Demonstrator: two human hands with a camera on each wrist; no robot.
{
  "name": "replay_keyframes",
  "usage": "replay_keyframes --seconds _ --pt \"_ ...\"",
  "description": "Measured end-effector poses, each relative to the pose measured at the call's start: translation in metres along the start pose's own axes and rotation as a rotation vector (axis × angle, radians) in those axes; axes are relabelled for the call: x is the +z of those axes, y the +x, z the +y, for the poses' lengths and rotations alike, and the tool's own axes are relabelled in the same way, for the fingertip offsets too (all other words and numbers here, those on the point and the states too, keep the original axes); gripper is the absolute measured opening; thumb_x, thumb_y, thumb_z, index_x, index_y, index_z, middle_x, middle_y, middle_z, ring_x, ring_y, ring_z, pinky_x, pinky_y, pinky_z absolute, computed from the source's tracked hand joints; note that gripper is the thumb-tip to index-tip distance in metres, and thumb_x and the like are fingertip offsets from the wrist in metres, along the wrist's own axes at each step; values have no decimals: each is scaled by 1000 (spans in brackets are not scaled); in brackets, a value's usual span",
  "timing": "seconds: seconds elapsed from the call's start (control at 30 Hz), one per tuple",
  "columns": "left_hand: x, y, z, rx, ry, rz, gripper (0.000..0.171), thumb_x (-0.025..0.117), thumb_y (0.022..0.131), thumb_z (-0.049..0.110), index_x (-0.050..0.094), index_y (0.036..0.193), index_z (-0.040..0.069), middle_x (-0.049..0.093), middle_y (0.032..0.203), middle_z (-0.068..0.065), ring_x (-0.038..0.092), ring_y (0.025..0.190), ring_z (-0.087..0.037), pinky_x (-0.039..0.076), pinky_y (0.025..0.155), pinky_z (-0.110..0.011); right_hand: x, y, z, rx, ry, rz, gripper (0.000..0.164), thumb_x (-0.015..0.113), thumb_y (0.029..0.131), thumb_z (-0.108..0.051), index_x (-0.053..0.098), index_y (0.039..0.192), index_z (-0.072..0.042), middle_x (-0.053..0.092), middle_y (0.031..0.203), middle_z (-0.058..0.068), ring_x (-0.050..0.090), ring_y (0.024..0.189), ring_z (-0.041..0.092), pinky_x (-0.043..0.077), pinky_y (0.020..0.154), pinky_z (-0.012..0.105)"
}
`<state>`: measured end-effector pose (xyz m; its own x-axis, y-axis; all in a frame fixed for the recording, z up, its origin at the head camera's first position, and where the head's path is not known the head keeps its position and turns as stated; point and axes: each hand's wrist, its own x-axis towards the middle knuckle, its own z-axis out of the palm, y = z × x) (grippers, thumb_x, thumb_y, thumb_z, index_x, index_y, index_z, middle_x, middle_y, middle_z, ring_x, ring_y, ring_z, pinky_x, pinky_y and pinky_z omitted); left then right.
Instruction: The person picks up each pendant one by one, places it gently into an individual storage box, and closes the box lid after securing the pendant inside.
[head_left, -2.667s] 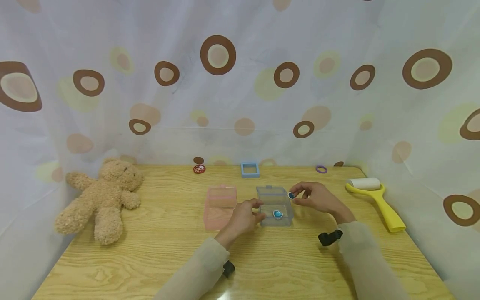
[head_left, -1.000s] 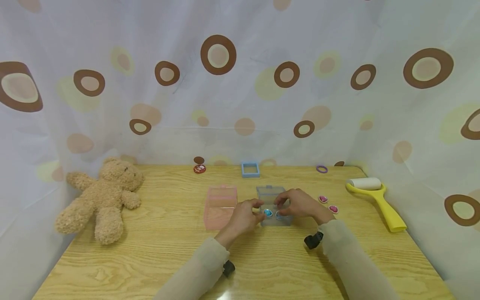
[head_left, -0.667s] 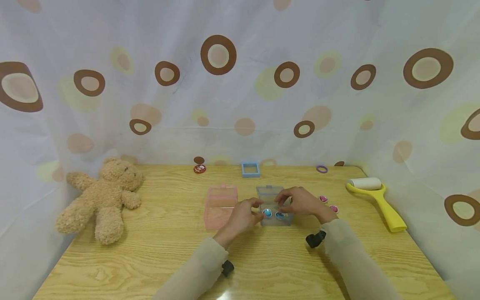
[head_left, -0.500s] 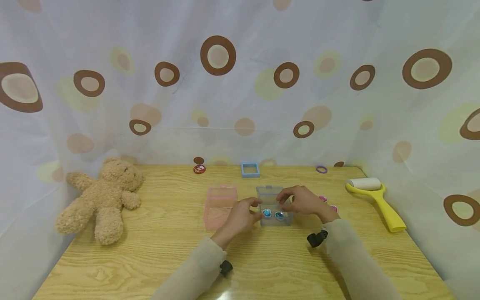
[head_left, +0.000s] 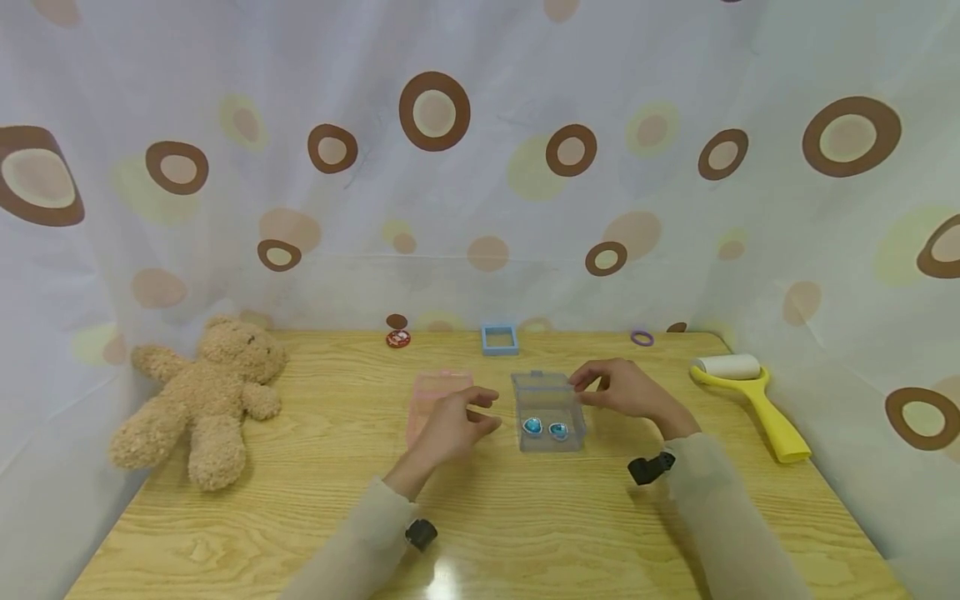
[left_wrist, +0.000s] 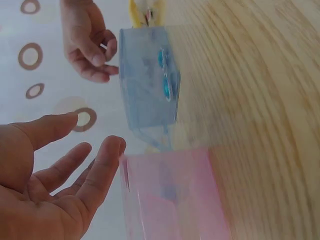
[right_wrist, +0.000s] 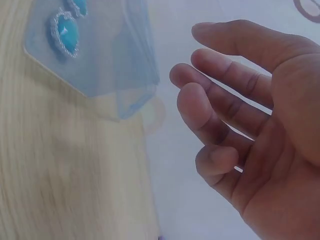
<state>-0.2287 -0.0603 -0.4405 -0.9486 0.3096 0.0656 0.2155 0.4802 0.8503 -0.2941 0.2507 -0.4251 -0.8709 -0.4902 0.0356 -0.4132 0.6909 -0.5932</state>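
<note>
Held: nothing in left hand [head_left: 452,429] or right hand [head_left: 628,390], grips slack and parted; stowed: two blue rimmed gems [head_left: 532,426] inside clear box [head_left: 536,445] between; possible mishap: jolting from a right-hand brush at its rear corner.

Spotted white sheeting [head_left: 480,183] around three sides of a wood-grain table [head_left: 562,533]

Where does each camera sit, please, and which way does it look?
Head: worn on the head, facing forward and down at the table; left hand, right hand and sleeves show.
Left wrist: on that wrist, facing across the pink box and blue box; both hands show.
Right wrist: on that wrist, facing the blue box; only the right hand shows.
Shared: both wrist views include the blue box with two blue gems inside.
</note>
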Motion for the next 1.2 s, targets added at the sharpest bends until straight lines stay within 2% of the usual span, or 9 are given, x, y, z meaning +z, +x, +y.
replay_keyframes --seconds 0.23,0.4,0.57,0.73,1.0,1.2 --pt "-21 -8 -5 36 6 21 36 70 94 16 64 129 6 65 127 -20 71 105 -32 61 84 -38 -8 -4 11 41 -3 37 28 70 94 -31 71 116 -14 71 103 -1 63 81 13 52 71 29" --pt "-33 -12 -8 20 10 41 36 69 94 15 65 129 7 67 126 -16 70 106 -33 61 83 -39 -14 -8 16 57 -7 65 23 70 95 -32 71 114 -19 71 103 -2 64 88 14 53 78 33" --pt "-42 -17 -15 6 2 51 36 69 95 17 65 130 11 67 127 -13 70 107 -32 61 84 -39 -19 -12 21 44 -25 102 20 69 95 -29 71 112 -19 73 103 -2 64 94 15 52 85 35" --pt "-53 -24 -23 -30 -16 73 34 70 94 17 66 128 16 66 129 -11 70 108 -29 61 84 -39 -22 -15 27 50 -17 123 20 68 96 -29 71 112 -17 73 102 1 65 91 16 53 81 33" --pt "-71 -33 -37 -57 -37 89 39 69 95 18 62 133 15 62 135 -15 67 115 -32 59 89 -43 -25 -22 37 88 -28 162 23 68 96 -28 72 113 -13 74 103 6 66 92 18 54 80 32" --pt "-81 -39 -47 -84 -37 102 40 70 95 18 62 133 16 61 136 -15 66 117 -33 59 90 -43 -26 -25 50 144 20 167 32 68 96 -28 68 119 -6 72 107 13 68 90 20 56 68 30"
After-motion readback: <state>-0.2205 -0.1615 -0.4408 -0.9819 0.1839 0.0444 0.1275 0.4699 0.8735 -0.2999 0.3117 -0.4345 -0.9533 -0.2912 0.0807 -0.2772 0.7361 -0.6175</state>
